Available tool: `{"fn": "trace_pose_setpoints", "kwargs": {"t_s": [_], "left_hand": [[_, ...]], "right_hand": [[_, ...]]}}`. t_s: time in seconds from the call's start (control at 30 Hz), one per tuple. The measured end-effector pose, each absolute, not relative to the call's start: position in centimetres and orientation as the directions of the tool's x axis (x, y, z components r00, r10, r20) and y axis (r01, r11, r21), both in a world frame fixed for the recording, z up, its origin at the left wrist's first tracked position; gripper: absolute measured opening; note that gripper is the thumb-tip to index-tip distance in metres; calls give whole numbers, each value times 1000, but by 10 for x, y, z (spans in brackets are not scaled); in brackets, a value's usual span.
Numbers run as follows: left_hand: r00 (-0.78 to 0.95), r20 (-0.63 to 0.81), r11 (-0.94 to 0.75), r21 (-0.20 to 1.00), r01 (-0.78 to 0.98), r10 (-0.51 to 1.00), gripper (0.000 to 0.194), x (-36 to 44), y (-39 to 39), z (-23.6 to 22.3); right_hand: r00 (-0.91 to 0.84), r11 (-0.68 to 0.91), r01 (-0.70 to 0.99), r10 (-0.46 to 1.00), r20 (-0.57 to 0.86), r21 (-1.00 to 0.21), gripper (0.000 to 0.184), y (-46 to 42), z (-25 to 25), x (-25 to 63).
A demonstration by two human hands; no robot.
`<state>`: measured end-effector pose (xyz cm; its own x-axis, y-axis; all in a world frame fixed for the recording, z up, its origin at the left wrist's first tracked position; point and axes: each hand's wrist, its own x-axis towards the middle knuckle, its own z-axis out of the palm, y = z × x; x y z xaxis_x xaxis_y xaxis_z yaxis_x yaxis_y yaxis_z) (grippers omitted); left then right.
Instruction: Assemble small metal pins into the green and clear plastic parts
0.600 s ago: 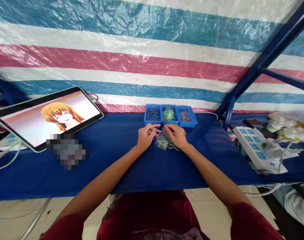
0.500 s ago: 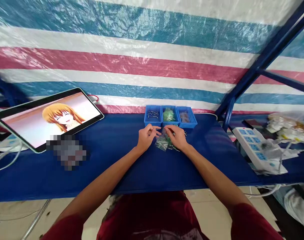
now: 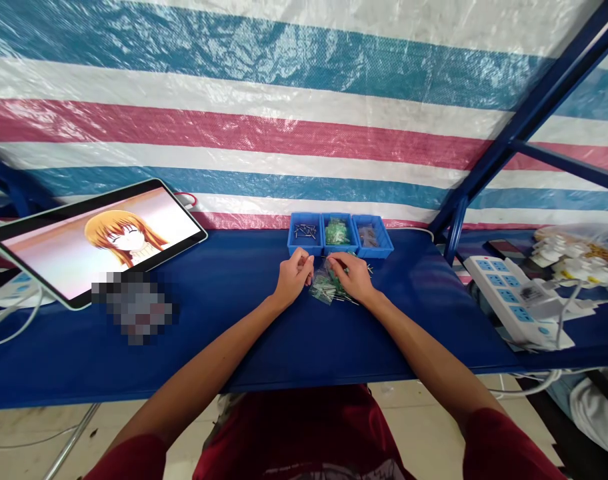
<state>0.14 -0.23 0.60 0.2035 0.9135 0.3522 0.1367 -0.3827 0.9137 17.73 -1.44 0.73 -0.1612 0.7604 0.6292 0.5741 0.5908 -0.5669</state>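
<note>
Over the blue table, my left hand [image 3: 294,275] is closed, with its thumb pressed against curled fingers. What it pinches, if anything, is too small to tell. My right hand [image 3: 354,275] is closed at the upper edge of a clear plastic bag [image 3: 325,288], partly covering it. Thin metal screws and green pieces show in and around the bag, some lying under my right hand. Just behind my hands stand three joined blue bins: one with screws [image 3: 305,231], one with green wall plugs [image 3: 337,231], one with small brownish pieces in clear plastic [image 3: 368,236].
A tablet [image 3: 99,240] playing a cartoon leans at the left, with a blurred patch [image 3: 139,310] in front of it. At the right lie a white power strip [image 3: 504,293] and bagged white parts [image 3: 564,257]. A striped tarp [image 3: 284,127] hangs behind, beside a blue metal frame [image 3: 509,143].
The fingers of my left hand, stretched toward the bag's top before, have curled in and drawn slightly left. My right hand stays at the bag with little movement.
</note>
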Motion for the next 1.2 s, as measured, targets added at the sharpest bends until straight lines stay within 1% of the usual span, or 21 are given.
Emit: {"fn": "trace_pose_setpoints", "kwargs": {"t_s": [0.27, 0.33, 0.47, 0.67, 0.77, 0.83, 0.93, 1.07, 1.2], "left_hand": [[241, 381, -443, 837, 321, 893, 23, 0, -1, 7], [258, 377, -448, 830, 332, 890, 23, 0, 1, 6], [274, 340, -411, 870, 271, 900, 22, 1, 4, 2], [213, 334, -378, 901, 213, 918, 16, 2, 7, 1], [165, 343, -371, 909, 191, 925, 18, 2, 6, 2], [148, 346, -370, 911, 183, 926, 19, 3, 4, 4], [161, 345, -370, 915, 162, 925, 22, 3, 1, 7], [183, 345, -368, 923, 111, 921, 23, 4, -1, 8], [157, 358, -375, 922, 99, 920, 24, 4, -1, 6]], "right_hand": [[-158, 582, 579, 768, 621, -572, 29, -15, 7, 177], [-160, 582, 579, 768, 620, -571, 29, -15, 7, 178], [-161, 581, 575, 770, 617, -576, 30, -15, 8, 178], [-165, 584, 574, 768, 619, -573, 28, -14, 8, 178], [-232, 597, 564, 778, 584, -571, 26, -13, 6, 178], [-303, 623, 558, 768, 564, -547, 26, -13, 6, 177], [-376, 654, 553, 748, 547, -516, 27, -13, 6, 177], [-371, 650, 553, 752, 545, -521, 27, -13, 6, 178], [-362, 635, 572, 764, 534, -519, 26, -13, 5, 178]]}}
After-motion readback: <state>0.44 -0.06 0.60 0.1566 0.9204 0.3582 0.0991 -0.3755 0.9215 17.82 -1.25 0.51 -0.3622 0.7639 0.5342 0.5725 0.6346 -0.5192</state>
